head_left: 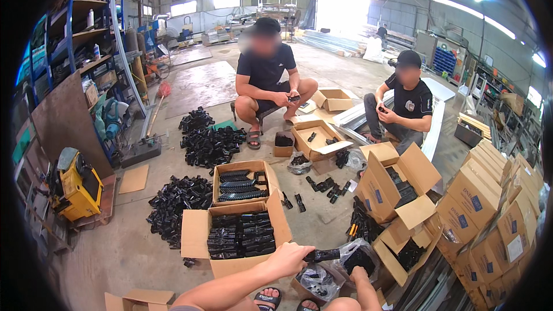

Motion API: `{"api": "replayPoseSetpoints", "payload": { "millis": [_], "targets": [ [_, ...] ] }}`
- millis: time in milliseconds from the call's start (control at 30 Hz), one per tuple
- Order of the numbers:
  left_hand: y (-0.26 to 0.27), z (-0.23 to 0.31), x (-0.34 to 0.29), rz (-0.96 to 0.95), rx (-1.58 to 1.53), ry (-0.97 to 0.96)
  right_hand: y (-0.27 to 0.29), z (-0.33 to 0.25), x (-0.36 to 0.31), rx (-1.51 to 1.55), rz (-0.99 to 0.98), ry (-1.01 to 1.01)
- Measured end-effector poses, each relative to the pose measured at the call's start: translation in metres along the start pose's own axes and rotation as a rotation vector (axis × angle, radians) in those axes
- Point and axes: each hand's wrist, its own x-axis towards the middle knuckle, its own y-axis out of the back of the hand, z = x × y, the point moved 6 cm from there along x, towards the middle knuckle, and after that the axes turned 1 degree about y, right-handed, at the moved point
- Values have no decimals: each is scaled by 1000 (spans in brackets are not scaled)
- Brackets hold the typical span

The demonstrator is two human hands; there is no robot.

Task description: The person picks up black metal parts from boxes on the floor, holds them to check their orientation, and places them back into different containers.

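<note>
Your left hand [290, 258] has its fingers wrapped snugly around one end of a black part [327, 255], which points right, toward a clear plastic bag [372, 251]. Your right hand [362, 275] is down at that bag's near side, by dark pieces [357, 258]; its fingertips are hidden, so I can't tell its grip. Far left of your left hand sits a packed open carton [196, 235].
</note>
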Motion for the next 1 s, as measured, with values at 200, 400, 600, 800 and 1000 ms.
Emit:
{"api": "replayPoseSetpoints", "payload": {
  "millis": [200,400,600,800,1000],
  "targets": [
    [-6,-7,-1,33,-6,-29,-1,13,5,53,17,-61],
    [4,3,-6,64,27,-41,12,11,-11,22,52,-79],
    [1,-2,-5,-27,59,-13,5,12,-13,126,129,108],
    [-3,-10,-3,71,47,10,37,6,-39,794,452,81],
    [-2,-3,5,85,56,-27,85,-15,-94,1612,124,250]
  ]
}}
